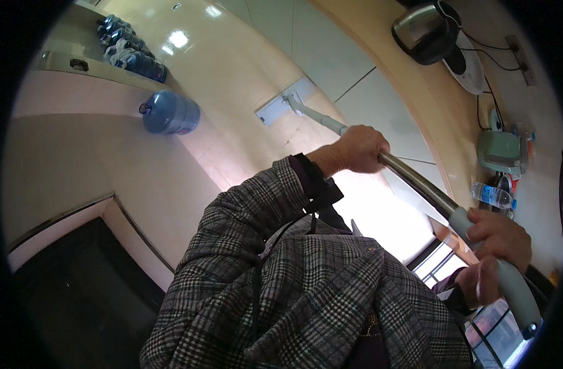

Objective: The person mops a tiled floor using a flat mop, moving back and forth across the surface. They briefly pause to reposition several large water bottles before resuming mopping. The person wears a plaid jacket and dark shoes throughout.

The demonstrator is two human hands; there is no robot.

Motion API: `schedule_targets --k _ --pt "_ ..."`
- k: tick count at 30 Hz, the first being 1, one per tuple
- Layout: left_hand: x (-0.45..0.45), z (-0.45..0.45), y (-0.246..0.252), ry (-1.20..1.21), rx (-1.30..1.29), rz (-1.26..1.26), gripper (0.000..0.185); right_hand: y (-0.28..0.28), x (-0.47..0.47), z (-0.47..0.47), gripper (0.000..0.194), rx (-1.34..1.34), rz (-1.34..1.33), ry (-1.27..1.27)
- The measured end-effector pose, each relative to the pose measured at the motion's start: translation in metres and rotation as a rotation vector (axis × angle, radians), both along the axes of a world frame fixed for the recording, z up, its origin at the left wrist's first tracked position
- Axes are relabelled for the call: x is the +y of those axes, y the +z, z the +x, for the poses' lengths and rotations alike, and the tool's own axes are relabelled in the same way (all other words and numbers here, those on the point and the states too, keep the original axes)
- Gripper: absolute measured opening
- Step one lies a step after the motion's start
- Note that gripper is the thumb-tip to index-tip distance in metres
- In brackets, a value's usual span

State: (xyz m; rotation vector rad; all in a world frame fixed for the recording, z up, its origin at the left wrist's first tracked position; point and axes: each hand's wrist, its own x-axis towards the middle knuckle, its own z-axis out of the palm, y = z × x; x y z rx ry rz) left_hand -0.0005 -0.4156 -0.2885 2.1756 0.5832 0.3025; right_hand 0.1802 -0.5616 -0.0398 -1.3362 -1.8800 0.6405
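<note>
A flat floor mop [415, 182] with a metal pole runs slantwise across the view. My left hand [362, 148] is closed around the middle of the pole, near its grey lower joint. Higher up, my right hand [500, 251] grips the thick grey handle [517, 288], whose end shows beyond the fingers. The rectangular pale mop head [285, 101] lies on the glossy beige floor [244, 60], close to the base of the pale cabinets [369, 92]. Checked jacket sleeves cover both of my arms.
A blue water-cooler bottle [170, 113] lies left of the mop head; several more bottles [138, 64] stand farther off. Along the right runs a counter [415, 101] with a steel electric kettle [424, 32], cords, a green container [498, 150] and a plastic water bottle [491, 194].
</note>
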Motion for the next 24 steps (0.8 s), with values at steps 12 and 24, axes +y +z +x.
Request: schedule_targets --k 12,24 --pt "-0.037 0.035 0.070 -0.221 0.014 0.003 0.025 0.055 -0.026 0.074 0.048 0.111 0.101 0.416" --pt "0.047 -0.015 -0.018 0.224 0.016 0.185 0.040 -0.040 0.034 0.005 0.024 0.205 -0.024 0.042"
